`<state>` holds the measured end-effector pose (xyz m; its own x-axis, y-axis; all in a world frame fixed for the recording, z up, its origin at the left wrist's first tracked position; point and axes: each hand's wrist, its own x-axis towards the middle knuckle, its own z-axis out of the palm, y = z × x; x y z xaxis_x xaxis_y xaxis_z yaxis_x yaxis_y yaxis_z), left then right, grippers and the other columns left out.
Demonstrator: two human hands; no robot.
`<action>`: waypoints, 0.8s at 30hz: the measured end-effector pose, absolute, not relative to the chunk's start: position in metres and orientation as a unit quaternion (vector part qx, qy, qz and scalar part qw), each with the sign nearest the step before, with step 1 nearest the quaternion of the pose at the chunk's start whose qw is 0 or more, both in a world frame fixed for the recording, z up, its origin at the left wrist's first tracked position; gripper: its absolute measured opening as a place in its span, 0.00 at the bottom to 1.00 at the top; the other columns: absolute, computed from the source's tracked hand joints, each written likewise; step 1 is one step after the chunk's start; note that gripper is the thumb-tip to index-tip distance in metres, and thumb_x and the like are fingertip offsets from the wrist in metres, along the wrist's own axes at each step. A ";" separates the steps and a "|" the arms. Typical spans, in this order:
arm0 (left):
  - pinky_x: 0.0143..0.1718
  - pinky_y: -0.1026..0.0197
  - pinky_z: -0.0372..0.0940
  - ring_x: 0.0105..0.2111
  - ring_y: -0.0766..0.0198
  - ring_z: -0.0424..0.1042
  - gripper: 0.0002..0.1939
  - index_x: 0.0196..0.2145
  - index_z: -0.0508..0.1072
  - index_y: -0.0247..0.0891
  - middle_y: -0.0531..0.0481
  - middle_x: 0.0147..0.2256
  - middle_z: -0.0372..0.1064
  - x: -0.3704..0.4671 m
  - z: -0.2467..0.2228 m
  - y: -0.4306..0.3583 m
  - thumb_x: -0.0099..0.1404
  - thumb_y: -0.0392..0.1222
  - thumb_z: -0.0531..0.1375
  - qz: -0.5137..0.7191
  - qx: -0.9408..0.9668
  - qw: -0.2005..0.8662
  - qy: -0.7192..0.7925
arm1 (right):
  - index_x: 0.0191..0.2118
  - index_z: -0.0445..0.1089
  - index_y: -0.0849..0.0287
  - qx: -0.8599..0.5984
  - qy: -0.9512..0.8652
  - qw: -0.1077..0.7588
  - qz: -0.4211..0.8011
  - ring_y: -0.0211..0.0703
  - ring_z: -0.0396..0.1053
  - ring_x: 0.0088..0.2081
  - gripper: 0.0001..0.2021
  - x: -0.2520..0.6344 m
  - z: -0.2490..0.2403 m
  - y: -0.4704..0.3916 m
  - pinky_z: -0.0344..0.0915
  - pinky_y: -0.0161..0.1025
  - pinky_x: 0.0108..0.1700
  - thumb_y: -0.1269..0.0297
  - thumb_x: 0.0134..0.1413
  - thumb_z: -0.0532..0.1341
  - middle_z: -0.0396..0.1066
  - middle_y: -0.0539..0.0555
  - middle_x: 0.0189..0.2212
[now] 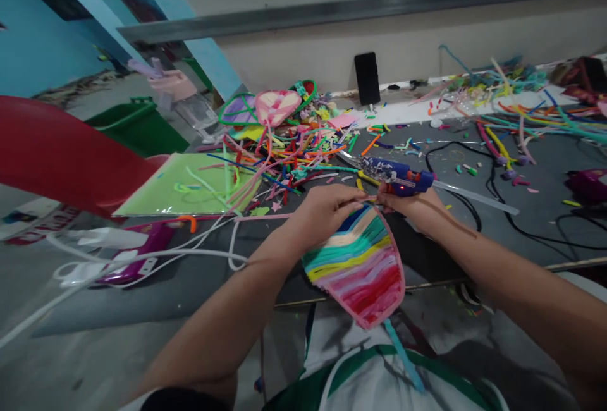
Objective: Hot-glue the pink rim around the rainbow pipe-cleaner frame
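A rounded panel of striped pipe cleaners [360,259], edged in pink, hangs tilted over the table's front edge. My left hand [327,212] is closed on its upper left part, thumb on top. At the upper rim, the fingertips of my right hand [412,205] pinch the pink edging. Directly behind that hand is a blue glue gun [401,174], its nozzle pointing left and a small red light glowing. A clear glue stick [478,197] juts from its back. The gun's handle is hidden, so I cannot tell whether my right palm also grips it.
Cut pipe cleaners [284,158] lie heaped behind my left hand, beside heart-shaped pieces [277,107]. A phone [367,78] leans on the wall. White cables [190,251] cross a purple power strip [142,253] at left. Black cords [493,190] run across the right side.
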<state>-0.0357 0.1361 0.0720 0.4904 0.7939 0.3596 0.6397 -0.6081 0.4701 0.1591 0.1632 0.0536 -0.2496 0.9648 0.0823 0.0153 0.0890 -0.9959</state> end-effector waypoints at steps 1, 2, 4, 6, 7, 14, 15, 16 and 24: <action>0.38 0.66 0.64 0.37 0.64 0.74 0.12 0.40 0.77 0.40 0.50 0.37 0.77 -0.038 0.070 0.139 0.65 0.43 0.55 0.280 0.844 0.161 0.429 | 0.25 0.69 0.57 -0.419 -0.582 0.446 0.536 0.38 0.66 0.22 0.06 0.160 0.050 0.165 0.65 0.39 0.27 0.65 0.39 0.67 0.69 0.48 0.21; 0.36 0.67 0.64 0.35 0.64 0.74 0.12 0.39 0.77 0.40 0.50 0.35 0.77 -0.040 0.069 0.141 0.65 0.43 0.55 0.275 0.837 0.175 0.440 | 0.27 0.69 0.56 -0.422 -0.578 0.443 0.541 0.39 0.67 0.22 0.07 0.160 0.047 0.166 0.65 0.39 0.27 0.65 0.39 0.67 0.70 0.48 0.22; 0.34 0.66 0.63 0.32 0.64 0.73 0.11 0.36 0.78 0.39 0.50 0.32 0.77 -0.043 0.067 0.144 0.64 0.43 0.56 0.261 0.829 0.179 0.461 | 0.29 0.70 0.56 -0.445 -0.573 0.435 0.534 0.40 0.68 0.23 0.08 0.162 0.040 0.169 0.65 0.40 0.27 0.64 0.40 0.67 0.70 0.48 0.23; 0.33 0.65 0.63 0.32 0.64 0.73 0.11 0.35 0.78 0.39 0.49 0.32 0.76 -0.045 0.065 0.147 0.63 0.42 0.56 0.250 0.831 0.168 0.468 | 0.31 0.70 0.56 -0.480 -0.572 0.427 0.510 0.40 0.68 0.23 0.08 0.164 0.035 0.172 0.65 0.40 0.28 0.64 0.41 0.66 0.70 0.48 0.23; 0.34 0.65 0.63 0.33 0.63 0.73 0.10 0.35 0.78 0.38 0.49 0.32 0.76 -0.047 0.063 0.148 0.63 0.41 0.56 0.245 0.835 0.163 0.466 | 0.30 0.70 0.56 -0.501 -0.570 0.420 0.498 0.39 0.67 0.22 0.07 0.165 0.033 0.172 0.65 0.39 0.27 0.64 0.41 0.66 0.70 0.48 0.22; 0.40 0.64 0.65 0.40 0.61 0.73 0.13 0.38 0.78 0.39 0.48 0.39 0.76 -0.055 0.049 0.148 0.64 0.44 0.55 0.232 0.822 0.195 0.482 | 0.28 0.69 0.57 -0.542 -0.568 0.364 0.501 0.37 0.64 0.19 0.06 0.167 0.028 0.168 0.61 0.36 0.22 0.65 0.39 0.65 0.68 0.48 0.20; 0.39 0.64 0.65 0.40 0.60 0.73 0.14 0.39 0.78 0.39 0.48 0.40 0.76 -0.055 0.047 0.147 0.64 0.45 0.55 0.228 0.815 0.204 0.492 | 0.28 0.70 0.57 -0.537 -0.571 0.358 0.508 0.38 0.64 0.19 0.06 0.167 0.027 0.167 0.61 0.36 0.22 0.65 0.39 0.65 0.68 0.48 0.20; 0.39 0.64 0.66 0.40 0.60 0.74 0.14 0.40 0.78 0.40 0.49 0.40 0.77 -0.056 0.046 0.147 0.64 0.46 0.55 0.224 0.809 0.214 0.499 | 0.29 0.70 0.57 -0.529 -0.572 0.353 0.517 0.37 0.64 0.19 0.07 0.166 0.027 0.167 0.61 0.36 0.21 0.65 0.40 0.65 0.68 0.49 0.20; 0.35 0.65 0.66 0.36 0.61 0.75 0.12 0.39 0.79 0.40 0.51 0.37 0.78 -0.056 0.053 0.141 0.61 0.44 0.58 0.255 0.775 0.243 0.525 | 0.33 0.71 0.59 -0.453 -0.557 0.372 0.589 0.31 0.59 0.18 0.13 0.167 0.026 0.168 0.57 0.32 0.20 0.61 0.38 0.68 0.69 0.47 0.24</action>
<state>-0.0556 0.1415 0.0528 0.3189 0.9372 0.1413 0.6894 -0.3316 0.6440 0.1670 0.1677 0.0261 -0.3130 0.9422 -0.1193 0.0660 -0.1037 -0.9924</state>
